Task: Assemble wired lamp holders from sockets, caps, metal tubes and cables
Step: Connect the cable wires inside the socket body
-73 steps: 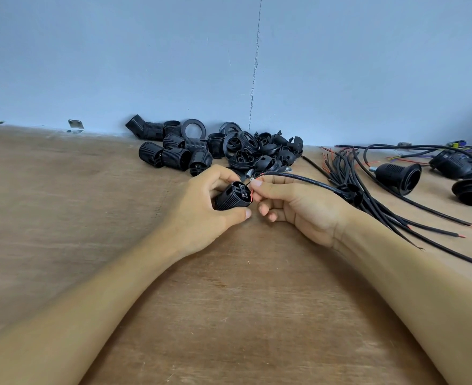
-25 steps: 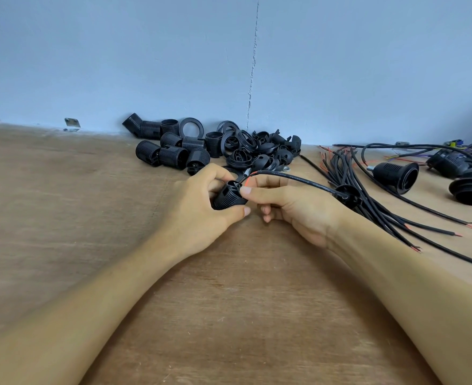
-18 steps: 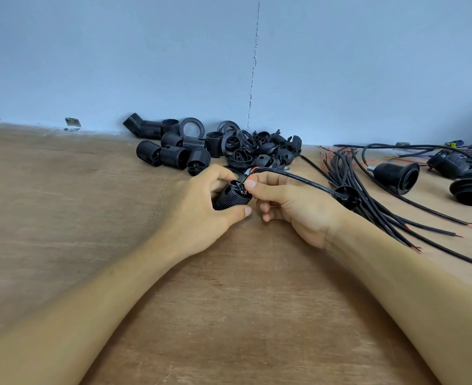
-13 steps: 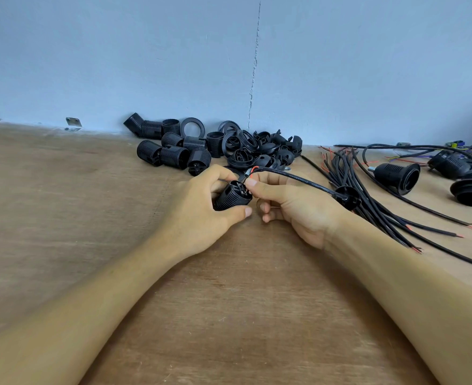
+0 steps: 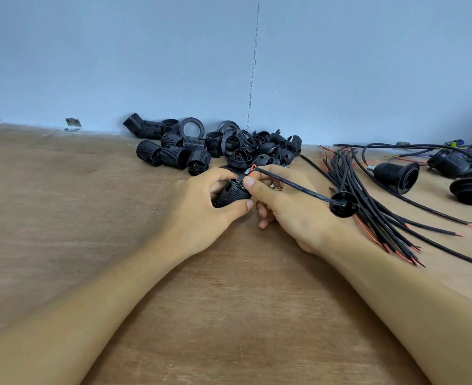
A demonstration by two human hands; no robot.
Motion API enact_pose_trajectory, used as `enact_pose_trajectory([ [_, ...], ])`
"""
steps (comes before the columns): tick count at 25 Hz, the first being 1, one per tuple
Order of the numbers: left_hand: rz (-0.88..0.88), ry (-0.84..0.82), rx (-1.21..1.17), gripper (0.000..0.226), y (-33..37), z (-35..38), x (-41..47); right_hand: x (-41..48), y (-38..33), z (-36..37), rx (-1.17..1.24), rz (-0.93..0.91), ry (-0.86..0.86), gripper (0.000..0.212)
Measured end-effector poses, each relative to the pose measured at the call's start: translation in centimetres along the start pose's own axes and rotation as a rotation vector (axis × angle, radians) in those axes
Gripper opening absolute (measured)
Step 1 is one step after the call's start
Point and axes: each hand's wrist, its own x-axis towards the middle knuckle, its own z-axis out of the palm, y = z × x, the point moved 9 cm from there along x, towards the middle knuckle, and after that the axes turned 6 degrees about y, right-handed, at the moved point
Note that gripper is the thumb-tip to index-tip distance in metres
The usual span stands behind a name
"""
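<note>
On wooden counter (image 5: 62,218) against pale blue wall (image 5: 146,51), left hand (image 5: 201,212) fingers gripping black socket (image 5: 233,194), right hand (image 5: 290,212) fingers pinching cable (image 5: 293,186) end at socket top, loose sockets pile (image 5: 215,147) behind, cable bundle (image 5: 373,207) right.

Your left hand (image 5: 201,209): bare, no glove, ring or watch visible. Your right hand (image 5: 290,209): bare likewise. Your forearms: uncovered to frame edge, no sleeves in view. Fingernails short, unpainted. No markings or bands on wrists.

matt ribbed black plastic socket (image 5: 233,194) over rough bare wood table (image 5: 62,218).
</note>
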Motion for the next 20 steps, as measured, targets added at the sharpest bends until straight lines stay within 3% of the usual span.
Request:
enact_pose_trajectory([
  [20,-0.007,-0.001,0.032,0.035,0.19,-0.25,-0.16,-0.1,0.05,-0.04,0.094,0.042,-0.027,0.008],
])
